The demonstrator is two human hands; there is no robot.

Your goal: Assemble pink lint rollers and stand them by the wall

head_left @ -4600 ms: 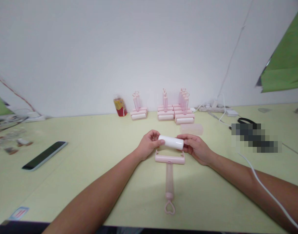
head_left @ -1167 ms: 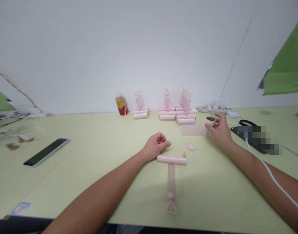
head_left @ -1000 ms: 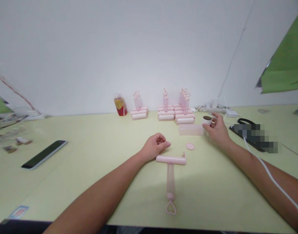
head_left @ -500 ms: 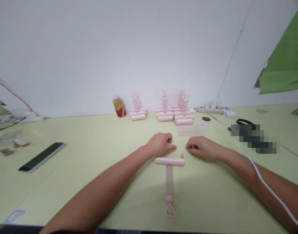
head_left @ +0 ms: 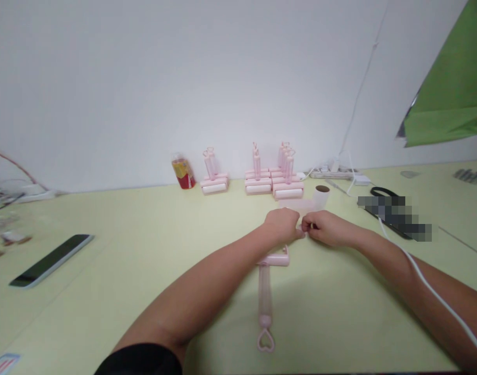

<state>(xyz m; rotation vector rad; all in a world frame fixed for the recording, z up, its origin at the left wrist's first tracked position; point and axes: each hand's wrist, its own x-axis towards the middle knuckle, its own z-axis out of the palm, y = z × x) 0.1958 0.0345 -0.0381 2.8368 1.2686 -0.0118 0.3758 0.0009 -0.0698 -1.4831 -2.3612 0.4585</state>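
My left hand [head_left: 283, 225] and my right hand [head_left: 327, 229] meet fingertip to fingertip above the table [head_left: 145, 250], both pinched closed on something small that the fingers hide. Just below them lies a pink lint-roller frame [head_left: 265, 291], its empty head under my left hand and its heart-tipped handle pointing toward me. A white roll [head_left: 322, 197] stands upright beyond my right hand, beside a clear pink cover [head_left: 297, 204].
Several assembled pink rollers [head_left: 287, 185] stand in stacks at the wall, with a red-yellow bottle [head_left: 183, 173] to their left. A phone [head_left: 51, 259] lies at the left. A power strip [head_left: 334, 174], a blurred black object [head_left: 394, 216] and a white cable [head_left: 429, 307] are on the right.
My right hand set the white roll upright near the clear cover, then came back to the small pink disc beside the frame. Both hands have closed together there; the disc no longer shows.
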